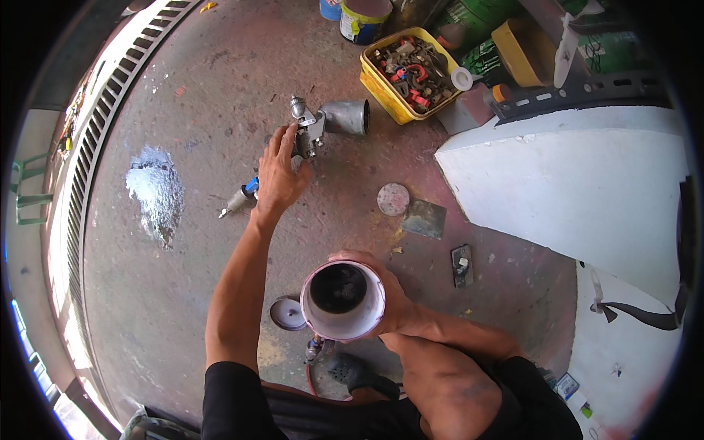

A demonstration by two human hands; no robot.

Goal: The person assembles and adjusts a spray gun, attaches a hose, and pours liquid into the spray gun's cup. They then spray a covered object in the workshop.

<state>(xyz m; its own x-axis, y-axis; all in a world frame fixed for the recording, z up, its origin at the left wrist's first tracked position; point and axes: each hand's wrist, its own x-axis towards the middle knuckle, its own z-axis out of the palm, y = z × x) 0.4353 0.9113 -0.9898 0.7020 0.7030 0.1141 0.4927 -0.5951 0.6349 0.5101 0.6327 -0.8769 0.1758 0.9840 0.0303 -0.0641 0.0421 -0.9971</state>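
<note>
My left hand point(281, 170) reaches forward over a metal spray gun point(314, 130), its fingers closed about the gun's body. The gun lies on the floor, its silver cup point(345, 117) turned to the right. Below my wrist a silver and blue piece point(240, 196) sticks out; whether it joins the gun is hidden by the hand. Near my knees my right hand point(396, 297) grips a white paint cup point(343, 326) from its far right side. Dark liquid point(338, 287) shows inside it. Beside the cup lies a round lid point(288, 313).
A yellow tub point(389, 86) of mixed metal parts stands at the far right, near paint cans point(363, 20). White panels point(565, 176) flank the right. A round disc point(393, 199), a square plate point(424, 219) and a hose fitting point(314, 347) lie on the floor. A drain grate point(103, 103) runs along the left.
</note>
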